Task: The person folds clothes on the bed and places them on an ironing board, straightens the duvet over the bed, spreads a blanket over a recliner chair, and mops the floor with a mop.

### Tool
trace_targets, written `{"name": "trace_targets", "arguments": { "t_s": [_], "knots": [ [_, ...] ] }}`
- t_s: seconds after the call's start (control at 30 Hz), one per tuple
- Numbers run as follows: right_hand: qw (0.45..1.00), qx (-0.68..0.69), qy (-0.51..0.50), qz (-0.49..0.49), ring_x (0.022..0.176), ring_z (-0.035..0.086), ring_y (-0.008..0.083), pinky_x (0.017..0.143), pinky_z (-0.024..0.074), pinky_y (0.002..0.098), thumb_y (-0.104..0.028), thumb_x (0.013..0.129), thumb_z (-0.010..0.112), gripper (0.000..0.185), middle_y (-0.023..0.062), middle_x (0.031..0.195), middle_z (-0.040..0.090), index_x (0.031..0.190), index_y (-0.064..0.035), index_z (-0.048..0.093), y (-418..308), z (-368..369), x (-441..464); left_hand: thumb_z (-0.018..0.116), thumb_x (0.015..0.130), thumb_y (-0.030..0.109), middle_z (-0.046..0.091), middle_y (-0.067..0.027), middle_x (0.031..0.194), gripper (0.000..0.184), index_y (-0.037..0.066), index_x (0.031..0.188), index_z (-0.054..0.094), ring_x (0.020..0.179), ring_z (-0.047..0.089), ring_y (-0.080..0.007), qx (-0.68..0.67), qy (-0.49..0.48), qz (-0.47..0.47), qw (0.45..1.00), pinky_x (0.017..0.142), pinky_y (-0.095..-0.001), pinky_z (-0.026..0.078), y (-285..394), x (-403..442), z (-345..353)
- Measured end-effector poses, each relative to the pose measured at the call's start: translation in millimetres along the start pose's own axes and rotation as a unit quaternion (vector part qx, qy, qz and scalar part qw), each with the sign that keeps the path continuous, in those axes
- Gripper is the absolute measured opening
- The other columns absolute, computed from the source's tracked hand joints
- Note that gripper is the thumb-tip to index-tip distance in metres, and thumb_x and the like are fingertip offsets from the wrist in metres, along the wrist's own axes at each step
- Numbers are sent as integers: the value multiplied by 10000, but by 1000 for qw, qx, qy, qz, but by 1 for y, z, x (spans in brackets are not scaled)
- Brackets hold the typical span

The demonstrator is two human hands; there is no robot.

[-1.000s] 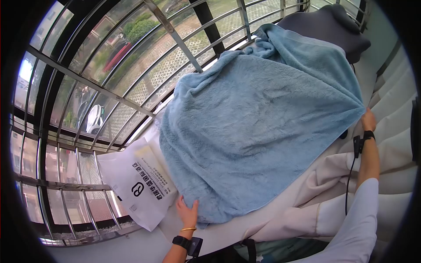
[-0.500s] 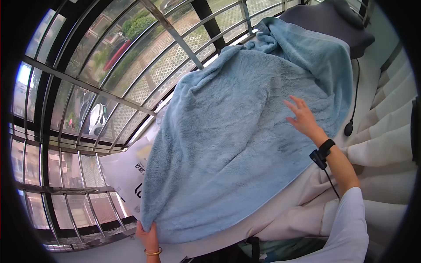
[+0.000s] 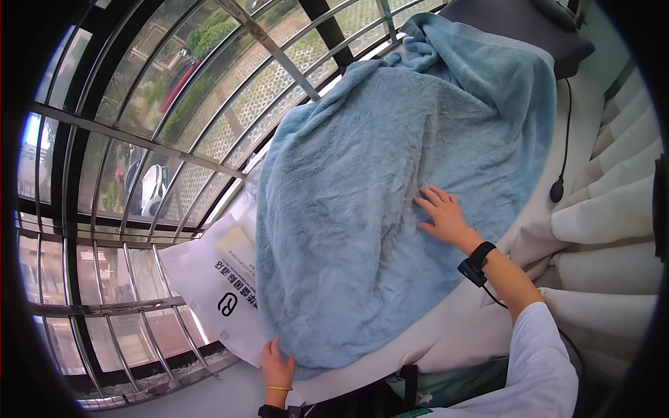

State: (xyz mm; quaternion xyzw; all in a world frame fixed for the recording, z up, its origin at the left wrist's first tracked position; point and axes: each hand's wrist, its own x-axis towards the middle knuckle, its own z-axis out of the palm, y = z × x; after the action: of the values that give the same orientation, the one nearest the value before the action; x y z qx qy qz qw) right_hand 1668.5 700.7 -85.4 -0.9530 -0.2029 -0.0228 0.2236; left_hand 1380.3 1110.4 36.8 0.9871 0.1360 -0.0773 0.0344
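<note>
A fluffy light-blue blanket [image 3: 341,181] lies spread over a white surface, with soft creases running through its middle. My right hand [image 3: 446,217] is over the blanket's centre-right, fingers spread and holding nothing; it looks to be resting on the pile. At the blanket's near-left corner is my left hand [image 3: 277,366], its fingers stretched out along the edge and no clear grip showing. Beside that hand, a white plastic bag [image 3: 223,279] with black printing sticks out from under the blanket's left side.
Metal window bars [image 3: 132,306] line the left and far side. A dark grey cushion [image 3: 516,28] sits at the far right end. A black rubber bulb [image 3: 556,191] hangs on a tube beside the blanket. Cream curtain folds [image 3: 606,223] fill the right side.
My left hand has moved right and its fingers have opened from the corner, which has shifted inward, uncovering more of the bag. My right hand has moved left and down, and the blanket has bunched more.
</note>
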Motion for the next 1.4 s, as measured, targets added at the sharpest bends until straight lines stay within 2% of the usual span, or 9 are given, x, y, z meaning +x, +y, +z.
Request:
{"name": "trace_targets", "arguments": {
  "t_s": [0.13, 0.27, 0.43, 0.93, 1.0, 1.2, 1.23, 1.3, 1.4],
  "knots": [
    [964, 21, 154, 216, 971, 457, 259, 742, 396, 371, -247, 659, 669, 403, 83, 1075, 483, 989, -81, 507, 13, 17, 18, 663, 598, 128, 471, -165, 1027, 518, 43, 1076, 483, 944, 472, -319, -46, -42, 41, 997, 789, -378, 403, 10, -6, 7],
    [969, -18, 80, 234, 807, 524, 256, 636, 418, 346, -202, 686, 649, 268, 86, 857, 543, 859, -54, 509, 31, 26, 30, 665, 609, 147, 501, -157, 978, 417, 51, 992, 532, 899, 496, -318, -97, -118, 41, 987, 768, -378, 415, -6, -27, 22],
    [931, 177, 265, 178, 545, 474, 160, 532, 392, 287, -84, 753, 575, 125, 58, 612, 490, 760, -23, 467, 47, -6, 5, 665, 618, 160, 518, -154, 937, 386, 58, 970, 544, 873, 506, -320, -122, -142, 45, 981, 753, -382, 421, -12, -40, 25],
    [919, 251, 220, 209, 604, 473, 207, 566, 386, 307, -129, 763, 558, 142, 98, 666, 479, 759, -21, 466, 44, -39, -25, 648, 647, 152, 476, -191, 1006, 454, 23, 1047, 479, 959, 459, -338, -105, -74, -17, 992, 840, -385, 374, -28, -38, 58],
    [920, 241, 225, 211, 604, 471, 205, 566, 386, 304, -128, 765, 554, 138, 97, 667, 479, 761, -22, 466, 47, -38, -28, 621, 692, 160, 457, -200, 1033, 476, -20, 1086, 422, 984, 440, -336, -217, 118, -191, 950, 880, -388, 340, -34, -30, 73],
    [937, 211, 201, 191, 596, 464, 209, 575, 394, 307, -126, 771, 540, 125, 78, 663, 470, 800, -25, 474, 52, -38, -30, 596, 733, 204, 483, -212, 1044, 473, -46, 1093, 418, 977, 466, -327, -195, 294, -411, 841, 850, -380, 359, -54, -3, 119],
    [930, 231, 190, 215, 615, 468, 209, 586, 395, 306, -118, 757, 555, 135, 81, 699, 482, 812, -26, 474, 52, -39, -29, 596, 733, 204, 483, -212, 1044, 473, -46, 1093, 418, 977, 466, -327, -191, 301, -422, 833, 850, -380, 359, -55, -5, 116],
    [923, 251, 173, 234, 634, 473, 210, 596, 396, 305, -110, 744, 570, 150, 85, 734, 493, 825, -27, 473, 46, -36, -31, 614, 711, 183, 549, -197, 974, 395, -31, 1020, 488, 916, 522, -324, -323, 76, -363, 871, 782, -379, 403, -55, -11, 113],
    [962, 99, 144, 211, 807, 487, 235, 693, 402, 334, -120, 687, 629, 287, 107, 899, 500, 917, -45, 475, 42, -38, -48, 627, 687, 158, 596, -172, 874, 312, -4, 940, 542, 817, 568, -327, -178, 96, -292, 935, 714, -379, 436, -46, -15, 74]
  ]
}}
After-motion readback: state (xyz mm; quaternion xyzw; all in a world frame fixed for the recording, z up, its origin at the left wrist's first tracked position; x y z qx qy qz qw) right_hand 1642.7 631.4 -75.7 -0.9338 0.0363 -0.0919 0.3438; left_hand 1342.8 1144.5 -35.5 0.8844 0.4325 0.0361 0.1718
